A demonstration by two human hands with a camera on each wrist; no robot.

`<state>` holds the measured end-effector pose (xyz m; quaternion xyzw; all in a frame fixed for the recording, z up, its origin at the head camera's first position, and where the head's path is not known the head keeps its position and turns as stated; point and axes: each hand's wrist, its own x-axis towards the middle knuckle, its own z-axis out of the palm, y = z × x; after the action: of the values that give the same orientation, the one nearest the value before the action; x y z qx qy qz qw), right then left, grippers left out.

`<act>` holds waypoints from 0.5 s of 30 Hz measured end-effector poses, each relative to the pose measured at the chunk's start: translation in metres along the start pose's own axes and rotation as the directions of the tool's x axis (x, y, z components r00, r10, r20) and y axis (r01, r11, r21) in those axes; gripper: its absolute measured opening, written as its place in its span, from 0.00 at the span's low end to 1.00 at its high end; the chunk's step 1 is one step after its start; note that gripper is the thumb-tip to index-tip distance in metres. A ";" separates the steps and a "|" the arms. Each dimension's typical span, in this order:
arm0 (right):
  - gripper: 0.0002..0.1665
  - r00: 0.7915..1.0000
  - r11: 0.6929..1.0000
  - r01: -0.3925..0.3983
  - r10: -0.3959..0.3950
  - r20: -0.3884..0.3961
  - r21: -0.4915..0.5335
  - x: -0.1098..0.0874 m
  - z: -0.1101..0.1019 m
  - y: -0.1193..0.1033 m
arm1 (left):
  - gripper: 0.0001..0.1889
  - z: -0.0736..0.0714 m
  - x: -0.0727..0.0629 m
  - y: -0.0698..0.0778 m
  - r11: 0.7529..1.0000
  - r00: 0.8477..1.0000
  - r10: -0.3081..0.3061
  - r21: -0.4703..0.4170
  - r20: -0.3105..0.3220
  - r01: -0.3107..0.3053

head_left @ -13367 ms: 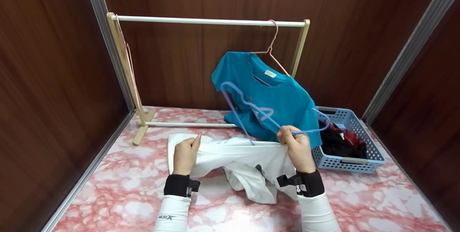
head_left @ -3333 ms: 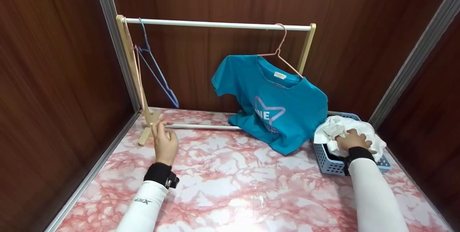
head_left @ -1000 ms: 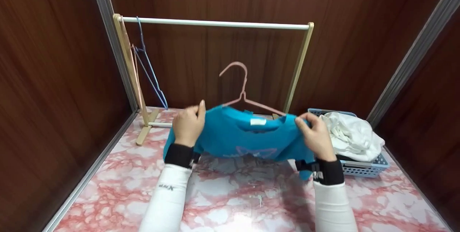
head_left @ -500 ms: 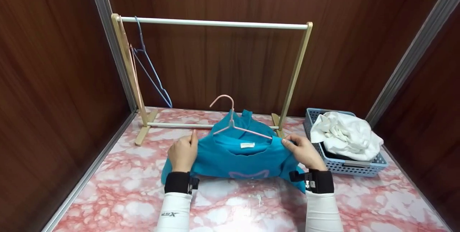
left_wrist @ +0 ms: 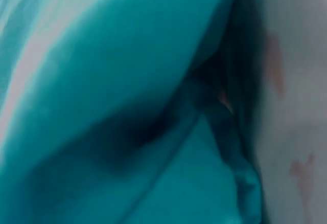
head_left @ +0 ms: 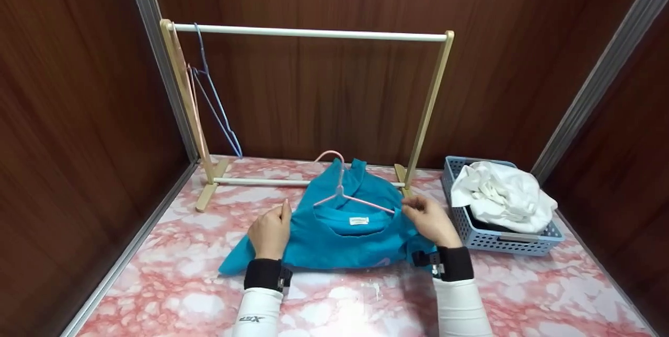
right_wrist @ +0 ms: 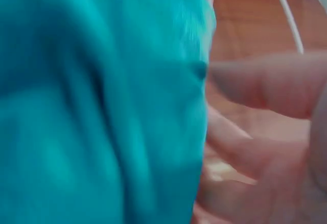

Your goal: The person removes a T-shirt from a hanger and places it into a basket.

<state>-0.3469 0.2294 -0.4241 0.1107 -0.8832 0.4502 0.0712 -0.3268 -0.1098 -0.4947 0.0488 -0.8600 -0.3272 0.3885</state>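
Note:
A teal T-shirt (head_left: 339,245) lies crumpled on the table, its neckline and white label facing up. Inside its neck is a pink hanger (head_left: 366,202), whose hook points up and left over the cloth. My left hand (head_left: 270,232) grips the shirt's left shoulder; in the left wrist view teal fabric (left_wrist: 117,55) fills most of the picture and hides the fingers. At the right shoulder my right hand (head_left: 433,222) pinches the cloth. The right wrist view shows the thumb (right_wrist: 271,83) at the fabric's edge and other fingers partly behind it.
A rack with a white rail (head_left: 313,32) stands behind the shirt. On its left end hang a blue hanger (head_left: 217,102) and at least one pink hanger (head_left: 194,112). To the right, a blue basket (head_left: 515,247) holds a bunched white garment (head_left: 504,198) over dark cloth.
The white garment went into the basket and the blue hanger onto the rail. The teal shirt came off the rail with its pink hanger; both hands have lowered it to the table.

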 end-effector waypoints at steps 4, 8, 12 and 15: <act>0.13 0.977 0.983 0.176 -0.170 -0.128 0.042 -0.004 0.019 -0.018 | 0.30 0.007 -0.003 0.004 0.993 0.991 0.116 0.033 -0.069 -0.114; 0.13 0.954 0.957 0.291 -0.288 -0.082 0.023 -0.011 0.040 -0.035 | 0.30 0.015 -0.005 0.008 0.969 0.957 0.245 0.066 -0.158 -0.237; 0.14 0.961 0.962 0.266 -0.269 0.064 0.058 -0.017 0.058 -0.045 | 0.29 0.020 -0.005 0.013 0.942 0.921 0.337 0.069 -0.195 -0.330; 0.17 0.961 0.967 0.243 -0.250 0.119 0.077 -0.019 0.067 -0.047 | 0.30 0.021 -0.005 0.015 0.931 0.911 0.365 0.053 -0.191 -0.362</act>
<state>-0.3179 0.1509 -0.4303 0.2504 -0.8510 0.4567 0.0668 -0.3353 -0.0856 -0.4993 -0.0766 -0.8139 -0.2357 0.5255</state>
